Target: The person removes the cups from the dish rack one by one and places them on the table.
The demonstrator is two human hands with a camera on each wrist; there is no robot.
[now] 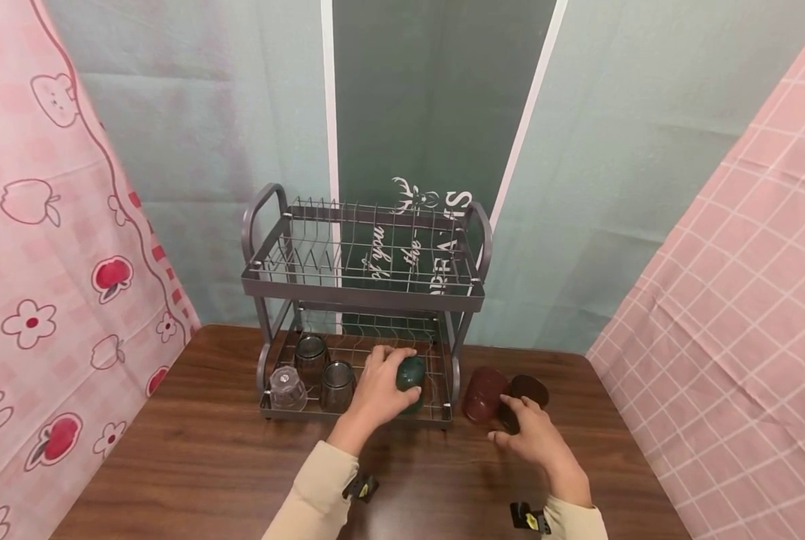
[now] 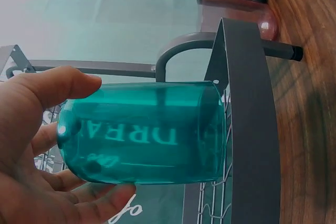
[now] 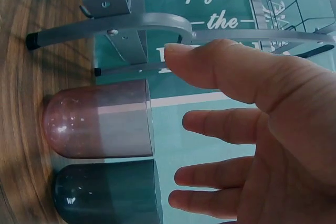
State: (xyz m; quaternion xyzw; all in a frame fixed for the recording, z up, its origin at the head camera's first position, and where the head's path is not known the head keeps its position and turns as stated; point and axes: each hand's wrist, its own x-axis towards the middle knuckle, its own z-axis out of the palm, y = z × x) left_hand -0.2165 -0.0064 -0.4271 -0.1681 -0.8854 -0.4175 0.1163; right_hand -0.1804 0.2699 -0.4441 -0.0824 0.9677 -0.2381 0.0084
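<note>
My left hand [image 1: 379, 387] grips a teal see-through glass [image 2: 147, 132] around its closed end, thumb on one side and fingers on the other. The glass is mouth-down over the right part of the rack's lower tier [image 1: 368, 417], its rim close by the front rail. To the right of the rack, my right hand [image 1: 534, 436] is near a reddish glass [image 3: 100, 121] and a dark glass [image 3: 110, 192], both standing mouth-up on the table. In the right wrist view its fingers are extended, with nothing between thumb and fingers.
A clear glass [image 1: 286, 388] and two smoky grey glasses, one in front [image 1: 337, 386] and one behind [image 1: 311, 354], stand upside down on the lower tier's left. Above them is the wire upper tier [image 1: 361, 247]. Cloths hang around the wooden table [image 1: 193, 465].
</note>
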